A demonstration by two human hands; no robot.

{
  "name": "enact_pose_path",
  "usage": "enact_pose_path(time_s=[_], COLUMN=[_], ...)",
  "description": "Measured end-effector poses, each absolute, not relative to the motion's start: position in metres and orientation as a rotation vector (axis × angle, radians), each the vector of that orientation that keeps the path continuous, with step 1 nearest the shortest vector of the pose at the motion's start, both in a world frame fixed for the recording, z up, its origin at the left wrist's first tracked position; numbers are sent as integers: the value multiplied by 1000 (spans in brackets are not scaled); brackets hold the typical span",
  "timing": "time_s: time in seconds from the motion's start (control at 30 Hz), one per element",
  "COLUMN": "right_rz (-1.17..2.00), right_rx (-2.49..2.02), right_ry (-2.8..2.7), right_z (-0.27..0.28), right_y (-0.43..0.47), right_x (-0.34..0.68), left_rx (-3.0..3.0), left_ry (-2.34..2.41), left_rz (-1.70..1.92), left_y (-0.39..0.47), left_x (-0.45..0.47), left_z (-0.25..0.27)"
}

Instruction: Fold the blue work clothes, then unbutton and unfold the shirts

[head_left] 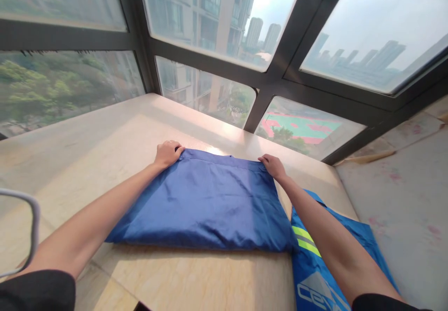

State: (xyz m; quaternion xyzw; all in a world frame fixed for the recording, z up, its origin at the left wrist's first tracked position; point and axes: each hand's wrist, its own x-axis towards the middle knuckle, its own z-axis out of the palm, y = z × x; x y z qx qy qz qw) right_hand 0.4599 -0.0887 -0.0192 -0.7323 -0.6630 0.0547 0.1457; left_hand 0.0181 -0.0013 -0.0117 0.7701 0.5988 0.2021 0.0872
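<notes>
A dark blue garment (206, 203) lies folded on the pale stone sill. A stitched band, like a trouser waistband, runs along its far edge, and loose creases cross its middle. My left hand (168, 153) is closed on the far left corner of that band, thumb and fingers pinching the cloth. At the far right corner, my right hand (273, 165) pinches the same band between its fingers. Under my right forearm, partly hidden, lies a brighter blue garment (364, 236) with a yellow-and-grey reflective stripe and white lettering.
The stone sill (70, 161) runs up to dark window frames (210, 61) at the back. A wall with a faint flower pattern (409, 199) bounds the right side. At the left edge, a white curved rim (35, 222) juts into view.
</notes>
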Motion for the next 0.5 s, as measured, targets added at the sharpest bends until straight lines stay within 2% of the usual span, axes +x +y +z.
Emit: enact_pose_path(time_s=[0.1, 0.23, 0.4, 0.5], right_rz=[-52, -322, -119, -11], right_rx=[-2154, -1993, -1643, -1613], right_ry=[-1805, -1867, -2150, -2264], right_z=[-26, -30, -45, -57], right_y=[-98, -122, -164, -182], right_x=[450, 404, 316, 293], left_rx=[2273, 2424, 2613, 2676], left_ry=[1988, 1819, 1352, 1223], left_rz=[627, 573, 563, 583], left_y=[-14, -52, -123, -145], left_x=[33, 72, 134, 145], left_z=[-14, -11, -12, -25])
